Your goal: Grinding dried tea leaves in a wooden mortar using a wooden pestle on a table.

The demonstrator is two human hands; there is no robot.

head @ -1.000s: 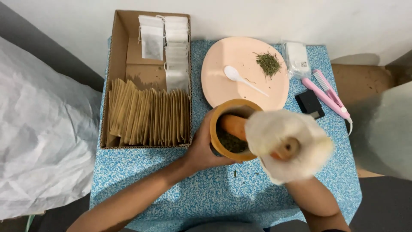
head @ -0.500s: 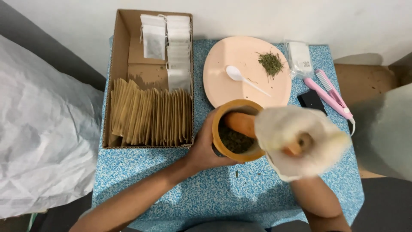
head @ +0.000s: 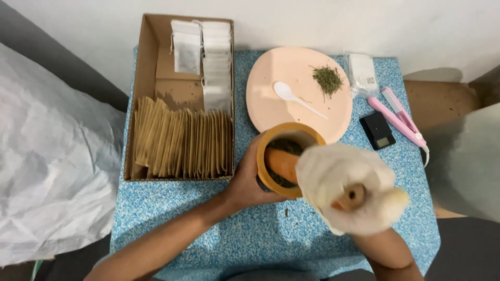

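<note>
- Mortar [head: 288,139]: the wooden bowl sits near the middle of the blue speckled table [head: 208,229], just near of the pink plate [head: 271,99] and right of the cardboard box [head: 143,67], with dark green crushed herb inside.
- Your left hand [head: 245,179] is curled around the mortar's left wall, fingers wrapped on the outside. If that hold slackens, a hard stroke could, in my judgement, slide or tip the bowl toward the plate.
- Your right hand [head: 350,187], in a bulky white glove or cloth, is closed around the top of the wooden pestle [head: 284,162]; the padding hides how firm the fingers are, so I cannot tell the exact grip. A padded grip may let the pestle twist or slip out.
- The pestle leans steeply, its head low against the near inner wall. Pressing at that slant could push herb over the rim; a few flecks already lie on the table just near of the bowl.
- The plate touches or nearly touches the mortar's far rim. A jolt could shake the white spoon [head: 291,96] and the small herb pile [head: 327,79].
- The box, holding brown envelopes [head: 182,143] and white filter bags [head: 208,57], stands just left of your left hand; flung herb could land among them.
- The small black scale [head: 378,129] and pink sealer [head: 398,115] lie to the right, within reach of a wide elbow swing.
</note>
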